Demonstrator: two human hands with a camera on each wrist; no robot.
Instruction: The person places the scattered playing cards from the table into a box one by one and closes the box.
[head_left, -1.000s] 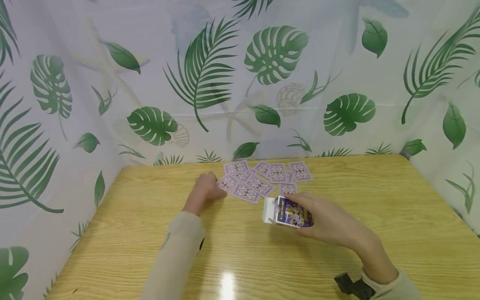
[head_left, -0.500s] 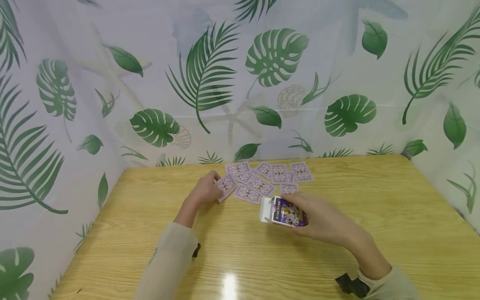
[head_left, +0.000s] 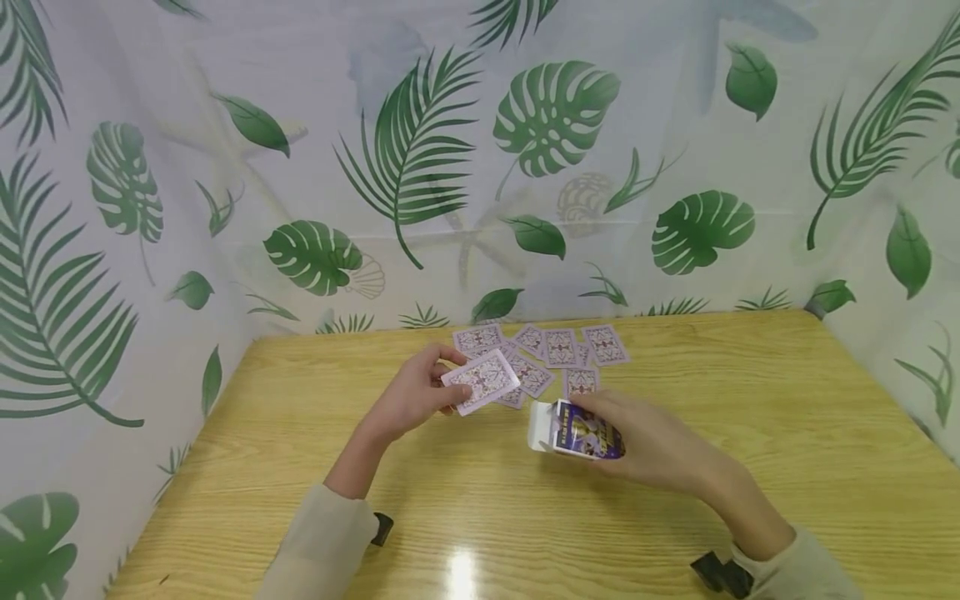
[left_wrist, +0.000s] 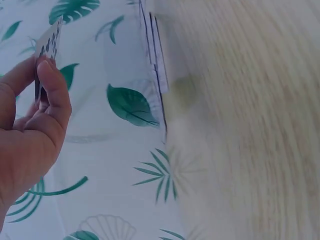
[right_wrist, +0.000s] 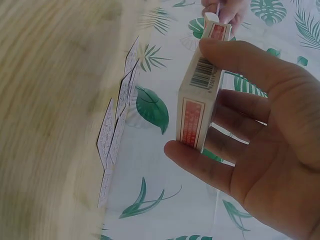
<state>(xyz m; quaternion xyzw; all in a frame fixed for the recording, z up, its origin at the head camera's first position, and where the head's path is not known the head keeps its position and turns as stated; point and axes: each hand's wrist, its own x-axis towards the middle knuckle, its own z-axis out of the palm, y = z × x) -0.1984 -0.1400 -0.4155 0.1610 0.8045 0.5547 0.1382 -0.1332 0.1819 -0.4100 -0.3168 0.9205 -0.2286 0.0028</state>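
Between thumb and fingers, my left hand (head_left: pixel 414 392) pinches a playing card (head_left: pixel 482 381), its patterned back up, raised over the scattered cards. In the left wrist view this card (left_wrist: pixel 49 42) is seen nearly edge-on, dark marks showing on its face. My right hand (head_left: pixel 660 442) grips a purple card box (head_left: pixel 588 429), whose white flap (head_left: pixel 540 426) hangs open toward the left hand. A barcode and red panels show on the box's sides (right_wrist: pixel 200 85) in the right wrist view. Several purple-backed playing cards (head_left: pixel 558 347) lie face down, some overlapping, just beyond both hands.
The wooden table (head_left: pixel 480 500) ends at a white cloth backdrop (head_left: pixel 450 183) printed with green leaves, which also rises along the left and right sides. Black straps (head_left: pixel 722 575) are at both sleeve cuffs.
My left hand has lifted a card from the left end of the spread and brought it right, toward the box. The right hand keeps its grip on the box, barely shifting.
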